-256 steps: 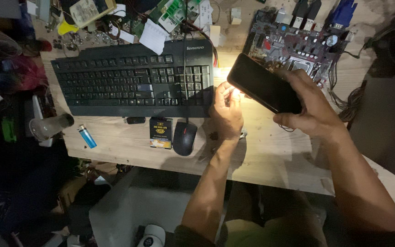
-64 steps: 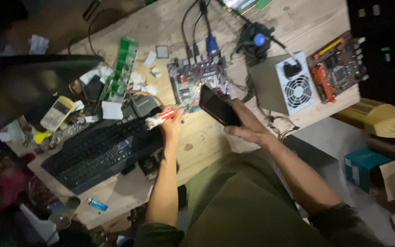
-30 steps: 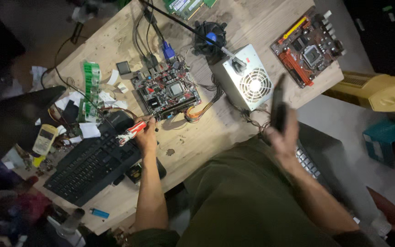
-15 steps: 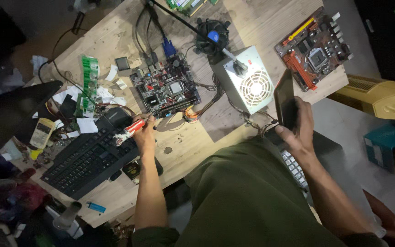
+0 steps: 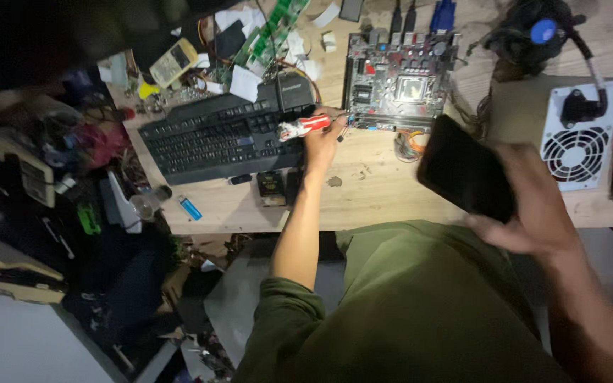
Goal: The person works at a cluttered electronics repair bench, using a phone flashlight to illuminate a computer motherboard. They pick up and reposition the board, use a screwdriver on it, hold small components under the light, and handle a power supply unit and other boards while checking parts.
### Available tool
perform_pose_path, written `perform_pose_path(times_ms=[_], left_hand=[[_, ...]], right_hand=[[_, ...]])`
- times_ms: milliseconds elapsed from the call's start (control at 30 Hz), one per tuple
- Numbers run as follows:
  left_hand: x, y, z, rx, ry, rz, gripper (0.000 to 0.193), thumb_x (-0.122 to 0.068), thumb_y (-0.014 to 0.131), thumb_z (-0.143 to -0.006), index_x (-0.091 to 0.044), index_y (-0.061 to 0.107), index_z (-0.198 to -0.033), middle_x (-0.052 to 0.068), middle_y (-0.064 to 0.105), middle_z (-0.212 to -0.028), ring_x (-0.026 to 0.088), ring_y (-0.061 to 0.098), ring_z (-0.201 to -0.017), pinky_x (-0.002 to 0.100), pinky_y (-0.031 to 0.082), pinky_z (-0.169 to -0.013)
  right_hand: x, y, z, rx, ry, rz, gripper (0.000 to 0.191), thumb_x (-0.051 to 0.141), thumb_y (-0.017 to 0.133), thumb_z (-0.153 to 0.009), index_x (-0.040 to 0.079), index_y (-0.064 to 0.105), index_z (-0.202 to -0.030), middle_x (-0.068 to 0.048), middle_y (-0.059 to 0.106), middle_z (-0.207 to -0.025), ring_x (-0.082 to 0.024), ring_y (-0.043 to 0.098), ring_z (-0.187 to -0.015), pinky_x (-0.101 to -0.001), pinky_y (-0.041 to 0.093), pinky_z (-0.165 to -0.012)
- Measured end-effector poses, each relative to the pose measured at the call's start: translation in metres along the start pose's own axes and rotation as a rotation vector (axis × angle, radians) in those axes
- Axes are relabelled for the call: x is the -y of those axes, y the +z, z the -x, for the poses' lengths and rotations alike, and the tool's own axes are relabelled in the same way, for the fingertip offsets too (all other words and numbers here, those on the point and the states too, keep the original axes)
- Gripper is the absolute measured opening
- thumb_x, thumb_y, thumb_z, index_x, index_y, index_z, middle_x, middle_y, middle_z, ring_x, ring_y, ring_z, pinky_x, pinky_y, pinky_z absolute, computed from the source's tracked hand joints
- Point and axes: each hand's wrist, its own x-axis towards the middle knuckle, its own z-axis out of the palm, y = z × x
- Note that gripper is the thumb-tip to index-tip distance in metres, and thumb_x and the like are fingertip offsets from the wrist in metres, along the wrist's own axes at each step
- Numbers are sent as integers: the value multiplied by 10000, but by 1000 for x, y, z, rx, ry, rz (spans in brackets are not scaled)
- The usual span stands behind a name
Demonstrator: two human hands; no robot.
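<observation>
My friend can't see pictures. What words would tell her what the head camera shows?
Seen from above, a person's left hand holds a red-handled screwdriver at the edge of a motherboard on a wooden desk, while the right hand holds a dark phone. A black keyboard lies on the left, a power supply with a fan on the right.

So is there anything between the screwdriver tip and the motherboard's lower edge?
Nothing visible. The left hand holds the red-handled screwdriver with its tip right at the lower-left corner of the motherboard. The keyboard lies to the left, and the right hand holds the phone off to the right.
</observation>
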Motion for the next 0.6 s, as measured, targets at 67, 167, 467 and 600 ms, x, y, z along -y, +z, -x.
perform_pose_path(times_ms=[67,167,467,600], left_hand=[[-1,2,0,7,-4,44,159,-47,750,-926,-25,646,-1044,30,711,-978,84,635,-900,251,513,-831],[2,2,2,-1,-28,40,156,-38,736,-931,-18,637,-1050,39,714,-995,98,641,-898,256,522,-821],[17,3,6,33,31,-9,124,-44,740,-929,-8,661,-1018,57,722,-995,123,658,-912,271,537,-843],[16,4,6,52,19,-89,139,-75,756,-915,-18,671,-1009,43,724,-920,118,662,-848,270,539,-794]], right_hand=[[6,3,-25,72,5,60,996,465,762,-623,-42,508,-1441,-278,547,-1129,-409,605,-967,-474,515,-737],[10,4,-43,105,4,136,1009,442,757,-611,-39,511,-1462,-259,553,-1076,-404,615,-921,-502,514,-740],[13,9,-45,64,-16,95,960,428,752,-663,-41,512,-1466,-259,549,-1123,-404,611,-999,-476,513,-799],[15,7,-38,35,-34,29,950,401,745,-670,-46,502,-1473,-261,543,-1219,-409,599,-1090,-468,510,-885]])
